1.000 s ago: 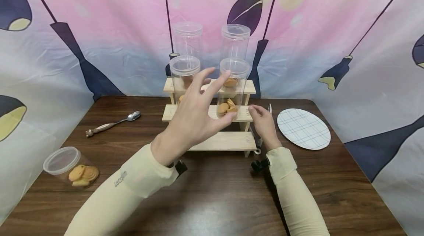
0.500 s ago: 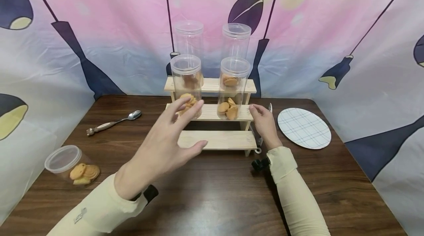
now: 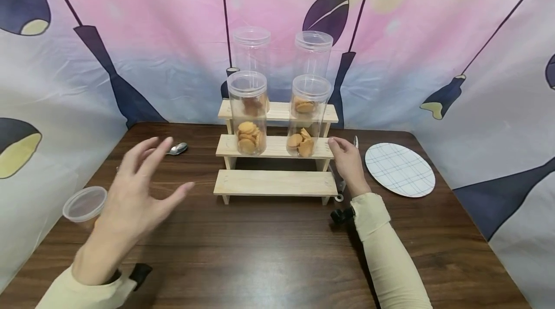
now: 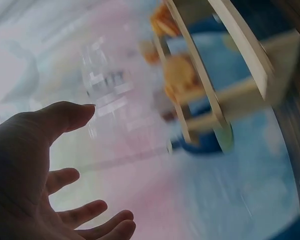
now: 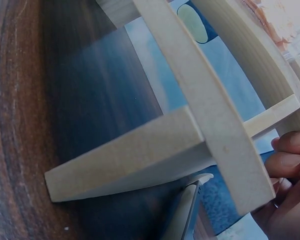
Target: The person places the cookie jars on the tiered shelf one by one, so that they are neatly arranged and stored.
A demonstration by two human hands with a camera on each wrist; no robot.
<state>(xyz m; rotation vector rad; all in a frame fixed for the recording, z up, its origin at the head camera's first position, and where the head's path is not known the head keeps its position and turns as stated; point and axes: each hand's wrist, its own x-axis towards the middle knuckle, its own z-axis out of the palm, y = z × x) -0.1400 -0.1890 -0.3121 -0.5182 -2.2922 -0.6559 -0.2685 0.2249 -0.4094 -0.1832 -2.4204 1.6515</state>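
My left hand (image 3: 132,198) hovers over the left of the table, fingers spread and slightly bent, holding nothing. Partly behind it lies a clear lidded jar (image 3: 84,204); its cookies are mostly hidden. At the centre stands a three-step wooden rack (image 3: 275,182). Two clear jars with cookies, a left one (image 3: 248,114) and a right one (image 3: 307,118), stand on its middle step. Two more clear jars (image 3: 313,56) stand on the top step. My right hand (image 3: 350,167) grips the right end of the middle step, its fingertips (image 5: 296,142) curled at the wood in the right wrist view.
A spoon (image 3: 178,149) lies at the back left, its handle hidden by my left hand. A white checked plate (image 3: 400,170) lies on the right. Some narrow object (image 5: 185,207) stands beside the rack's right leg. A printed cloth (image 3: 182,34) hangs behind the table.
My left hand has moved away from the right middle-step jar, leftward and down toward the jar on the table. It now covers the spoon's handle. My right hand has stayed on the rack.
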